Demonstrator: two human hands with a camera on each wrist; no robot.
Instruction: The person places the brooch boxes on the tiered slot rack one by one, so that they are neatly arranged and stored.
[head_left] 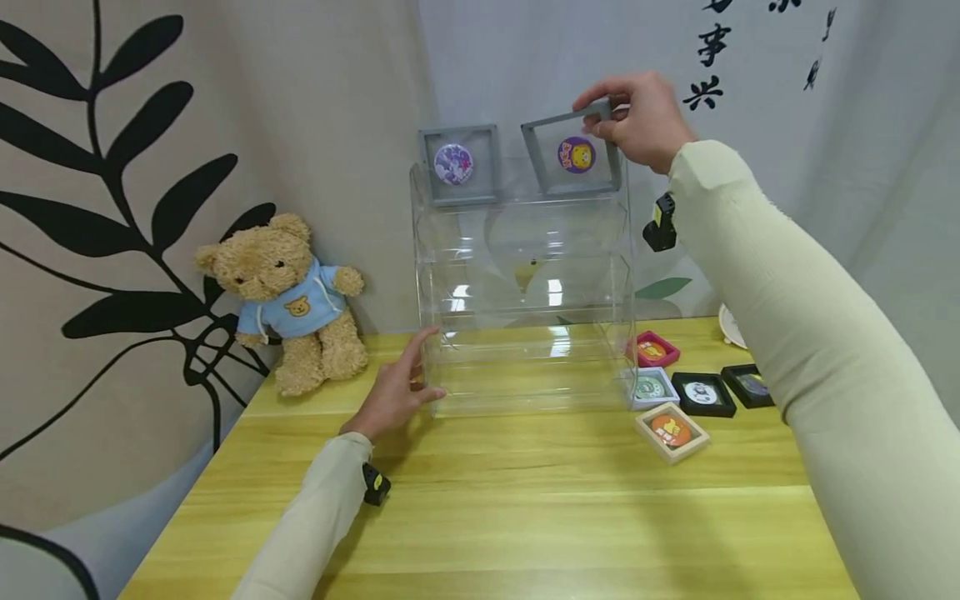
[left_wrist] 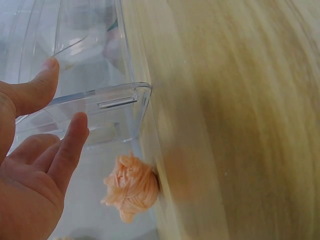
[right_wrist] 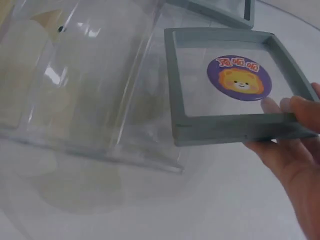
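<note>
In right hand (head_left: 641, 118), pinched by curled fingers: one grey frame (head_left: 553, 177) with purple badge (head_left: 577, 155), tilted at top of clear rack (head_left: 521, 311); near left hand (head_left: 393, 392), loosely spread at rack's lower left edge: one peach bundle (left_wrist: 131, 187), visible in left wrist view only.

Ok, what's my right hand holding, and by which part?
Your right hand holds the gray lion frame by its upper right corner in the head view.
</note>
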